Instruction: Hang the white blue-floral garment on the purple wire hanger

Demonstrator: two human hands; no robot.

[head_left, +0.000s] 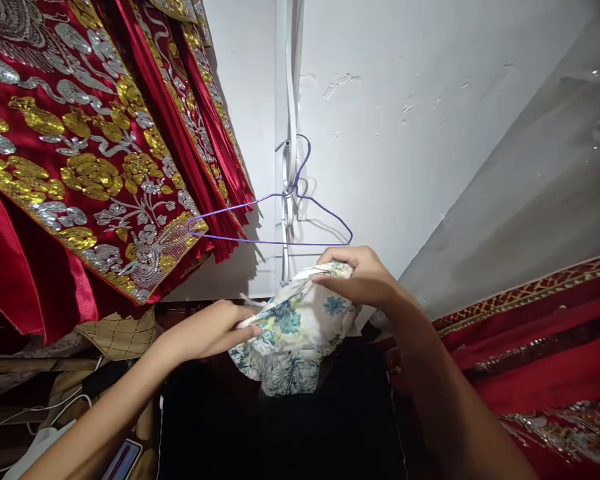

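Note:
A white cloth garment (300,320) with blue and yellow flowers is stretched between my two hands, gathered and ruffled along its lower part. My left hand (230,323) pinches its left edge between thumb and fingers. At the upper right, my right hand (363,277) is closed on the same fabric, thumb across the front. What kind of garment it is, I cannot make out. Just above it, a purple wire hanger (270,242) hangs bare by its hook from a white cord or cable (291,93) on the wall, apart from both hands.
Red satin cloth with gold and silver sequins (93,173) hangs at the left. More red trimmed fabric (540,360) is at the right, below a grey sheet (530,180). A phone (124,460) and a white cable (10,417) lie at lower left. Behind is a white wall (380,120).

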